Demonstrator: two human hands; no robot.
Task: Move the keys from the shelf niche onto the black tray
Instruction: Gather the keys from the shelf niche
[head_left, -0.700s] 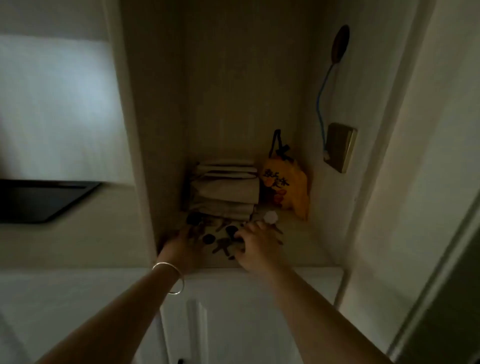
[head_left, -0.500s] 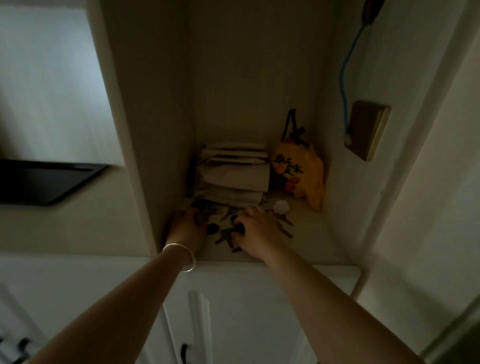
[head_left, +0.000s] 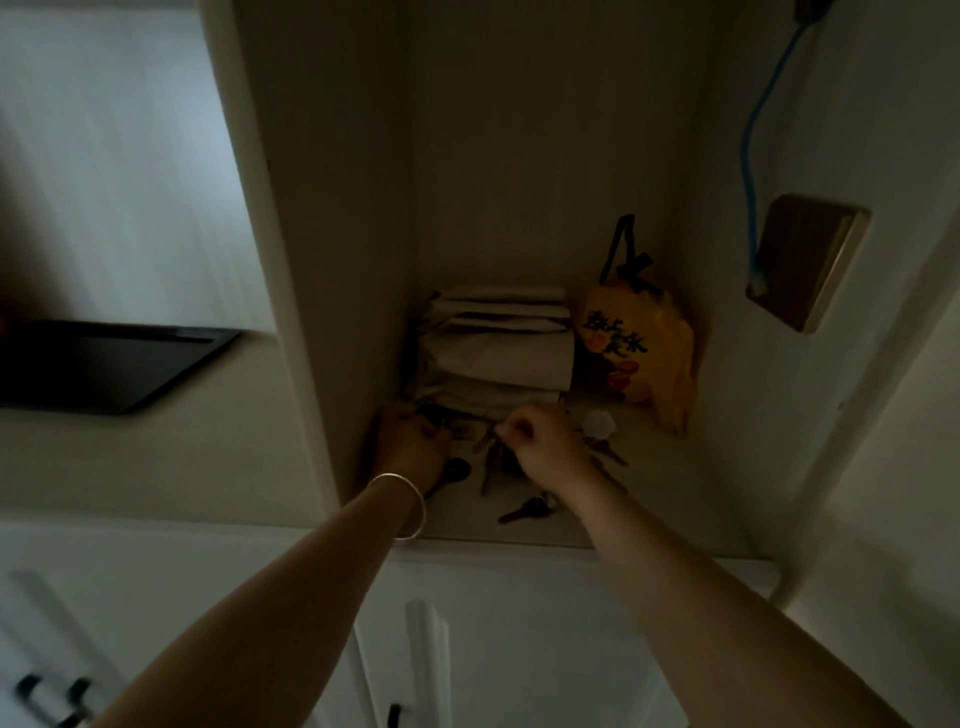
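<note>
Several dark keys lie scattered on the floor of the dim shelf niche (head_left: 649, 499). My right hand (head_left: 545, 441) is closed and lifts a bunch of keys (head_left: 491, 460) that dangles below its fingers. My left hand (head_left: 410, 441), with a silver bangle on the wrist, is closed over keys at the niche's left wall; what it grips is hidden. A black-headed key (head_left: 454, 473) lies by the left wrist, and another key bunch (head_left: 527, 509) sits near the front edge. A white round tag with keys (head_left: 598, 425) lies to the right. The black tray (head_left: 104, 364) rests on the counter to the left.
Folded beige cloth bags (head_left: 498, 348) are stacked at the back of the niche, right behind the keys. An orange printed bag (head_left: 644, 353) leans in the back right corner. A wooden box with a blue cord (head_left: 805, 260) hangs on the right wall. White cabinet doors are below.
Both hands have moved deeper into the niche and closed. The right hand has raised a bunch of keys off the shelf. The view has tilted down and closer.
</note>
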